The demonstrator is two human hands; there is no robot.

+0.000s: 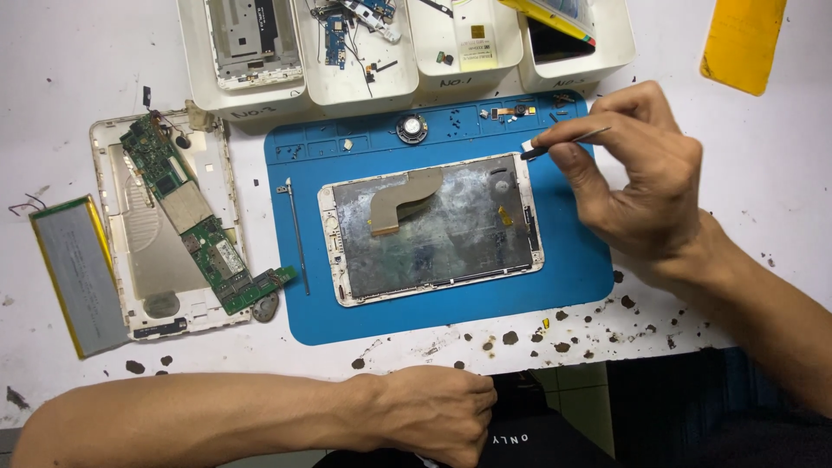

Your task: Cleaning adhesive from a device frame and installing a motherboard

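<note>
Grey battery and green circuit board lie left; my left hand rests fisted, empty, at the counter edge. Tablet frame sits on the blue mat. My right hand pinches tweezers at its corner; slipping could scratch it.

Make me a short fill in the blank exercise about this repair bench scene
1. The right hand holds ____ over the mat's top edge.
2. The open tablet frame lies on a ____ mat.
3. The green circuit board lies ____ of that mat.
4. The left hand rests at the table's ____ edge.

Missing words: tweezers; blue; left; near
</note>
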